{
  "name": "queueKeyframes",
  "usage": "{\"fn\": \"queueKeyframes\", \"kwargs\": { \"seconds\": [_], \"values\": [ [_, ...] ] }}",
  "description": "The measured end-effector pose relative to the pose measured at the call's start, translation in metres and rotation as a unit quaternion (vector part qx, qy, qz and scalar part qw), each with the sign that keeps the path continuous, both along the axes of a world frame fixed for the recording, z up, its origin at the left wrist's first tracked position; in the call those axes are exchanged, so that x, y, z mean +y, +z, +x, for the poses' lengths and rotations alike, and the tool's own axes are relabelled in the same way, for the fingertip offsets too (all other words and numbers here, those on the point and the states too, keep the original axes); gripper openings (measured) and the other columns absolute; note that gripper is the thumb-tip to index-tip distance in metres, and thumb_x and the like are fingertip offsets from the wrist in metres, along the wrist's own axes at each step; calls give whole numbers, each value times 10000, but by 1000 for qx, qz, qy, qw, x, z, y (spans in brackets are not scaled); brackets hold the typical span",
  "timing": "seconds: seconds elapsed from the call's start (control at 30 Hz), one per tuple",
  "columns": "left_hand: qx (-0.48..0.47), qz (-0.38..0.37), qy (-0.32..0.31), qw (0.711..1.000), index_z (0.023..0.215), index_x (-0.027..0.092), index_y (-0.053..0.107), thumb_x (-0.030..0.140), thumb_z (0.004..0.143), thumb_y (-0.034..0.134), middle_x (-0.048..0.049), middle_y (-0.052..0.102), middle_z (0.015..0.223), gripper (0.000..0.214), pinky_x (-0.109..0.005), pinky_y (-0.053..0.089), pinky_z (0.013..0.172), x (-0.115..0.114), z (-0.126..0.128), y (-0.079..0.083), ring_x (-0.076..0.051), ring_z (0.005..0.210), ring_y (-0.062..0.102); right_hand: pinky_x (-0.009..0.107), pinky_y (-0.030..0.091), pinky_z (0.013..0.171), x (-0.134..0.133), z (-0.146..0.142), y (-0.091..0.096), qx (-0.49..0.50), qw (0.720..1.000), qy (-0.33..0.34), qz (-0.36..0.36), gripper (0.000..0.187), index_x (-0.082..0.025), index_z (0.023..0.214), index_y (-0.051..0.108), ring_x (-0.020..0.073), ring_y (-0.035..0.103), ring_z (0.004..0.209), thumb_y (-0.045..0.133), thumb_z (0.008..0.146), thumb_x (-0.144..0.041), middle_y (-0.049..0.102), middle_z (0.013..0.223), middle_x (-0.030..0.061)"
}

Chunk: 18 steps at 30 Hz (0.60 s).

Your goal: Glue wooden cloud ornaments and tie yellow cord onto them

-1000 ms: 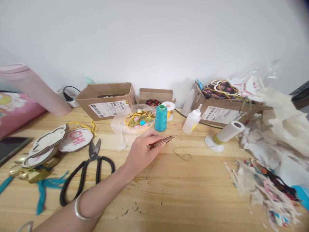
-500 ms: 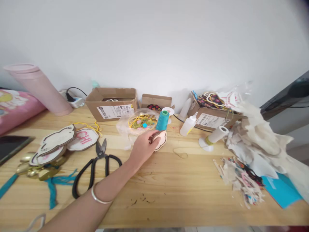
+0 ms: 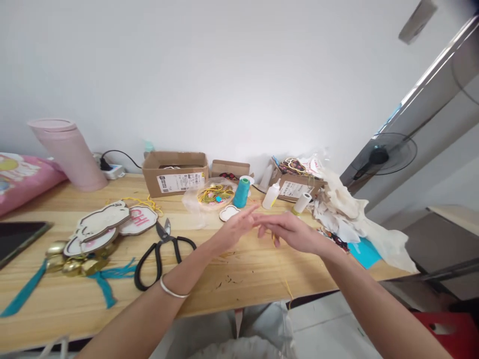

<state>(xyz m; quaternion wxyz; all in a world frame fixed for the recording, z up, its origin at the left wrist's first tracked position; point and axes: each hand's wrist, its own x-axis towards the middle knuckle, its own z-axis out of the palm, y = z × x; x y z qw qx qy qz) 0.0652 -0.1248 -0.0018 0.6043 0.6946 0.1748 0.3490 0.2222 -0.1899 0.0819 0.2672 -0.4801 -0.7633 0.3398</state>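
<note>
My left hand [image 3: 236, 230] is over the middle of the table, fingers stretched out. The fingertips of my right hand [image 3: 295, 232] meet it at the palm side. A thin yellow thread [image 3: 288, 288] hangs below my right hand, and a bit of yellow shows among its curled lower fingers. Just behind my left hand lies a small white cloud-shaped plaque [image 3: 228, 213] with a brown edge. Behind that stands a teal thread cone [image 3: 241, 193]. Black-handled scissors [image 3: 164, 244] lie with blades apart, left of my left hand.
Cloud-shaped plaques [image 3: 101, 219] and gold bells [image 3: 75, 264] with teal ribbons lie at left, near a phone [image 3: 18, 239] and pink tumbler [image 3: 71, 154]. Cardboard boxes [image 3: 174, 174], a bag of cords [image 3: 215, 194], a glue bottle [image 3: 272, 194] and crumpled cloth [image 3: 348, 199] line the back and right.
My left hand has let go of the cloud-shaped plaque, which now lies by the teal cone. My right hand has come into view and meets the left. The view has shifted.
</note>
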Motion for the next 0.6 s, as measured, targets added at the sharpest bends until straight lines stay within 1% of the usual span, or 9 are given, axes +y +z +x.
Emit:
{"fn": "queueKeyframes", "kwargs": {
  "seconds": [0.03, 0.1, 0.17, 0.27, 0.37, 0.4, 0.47, 0.53, 0.6],
  "values": [
    [9, -26, -41, 999, 995, 181, 578, 517, 745, 481, -66, 620, 792, 430, -263, 449, 576, -2, 0, 2, -145, 670, 570, 223, 455, 560, 6, 1, -5, -1, 1000, -14, 23, 306, -209, 1060, 595, 105, 548, 615, 415, 831, -303, 633, 791, 30],
    [20, -57, -80, 995, 781, 150, 602, 501, 726, 521, -12, 547, 597, 365, -216, 358, 442, -2, -4, 6, -79, 461, 451, 251, 451, 630, 11, 9, -14, 19, 997, -53, 45, 347, -203, 1139, 537, 127, 557, 702, 399, 841, -314, 636, 775, 31],
    [9, -63, -62, 996, 674, 133, 577, 495, 741, 501, 29, 449, 506, 377, -203, 261, 398, 0, -9, 11, -44, 391, 315, 284, 451, 689, 4, 23, -17, 66, 993, -98, 29, 386, -196, 1188, 490, 142, 571, 750, 383, 846, -341, 644, 778, 39],
    [4, -48, -17, 999, 758, 122, 585, 481, 777, 447, 38, 429, 511, 385, -205, 220, 411, 5, -16, 17, -50, 414, 282, 348, 428, 804, -16, 35, -9, 91, 983, -158, -17, 389, -183, 1116, 552, 175, 582, 823, 452, 806, -394, 655, 824, 59],
    [44, 18, 0, 999, 773, 128, 584, 457, 812, 385, 31, 449, 530, 387, -213, 265, 454, 7, -18, 18, -71, 457, 341, 380, 407, 840, -27, 20, -2, 47, 980, -191, -25, 373, -211, 954, 639, 221, 555, 923, 576, 692, -469, 649, 924, 68],
    [61, 57, 14, 996, 721, 134, 577, 446, 819, 374, 31, 446, 531, 384, -217, 284, 479, 7, -18, 17, -79, 478, 362, 371, 416, 827, -25, 10, -5, 49, 980, -194, -12, 378, -226, 933, 644, 224, 546, 942, 586, 671, -492, 639, 959, 64],
    [95, 137, 47, 985, 611, 147, 540, 419, 825, 363, 32, 434, 528, 389, -225, 304, 521, 8, -18, 14, -92, 516, 389, 325, 445, 757, -16, -12, -18, 84, 979, -184, 2, 387, -242, 947, 635, 199, 555, 904, 532, 701, -523, 635, 943, 50],
    [130, 192, 77, 970, 559, 155, 511, 394, 822, 362, 32, 431, 520, 385, -232, 304, 529, 11, -19, 12, -103, 526, 395, 277, 453, 638, 1, -30, -40, 113, 979, -168, -27, 406, -224, 937, 634, 163, 571, 754, 467, 737, -535, 636, 803, 38],
    [149, 209, 113, 960, 576, 160, 530, 372, 810, 374, 27, 464, 533, 352, -235, 311, 532, 18, -22, 10, -114, 540, 414, 235, 396, 489, 19, -38, -62, 131, 971, -195, -49, 431, -177, 931, 630, 122, 511, 541, 434, 755, -519, 581, 618, 13]
  ]
}}
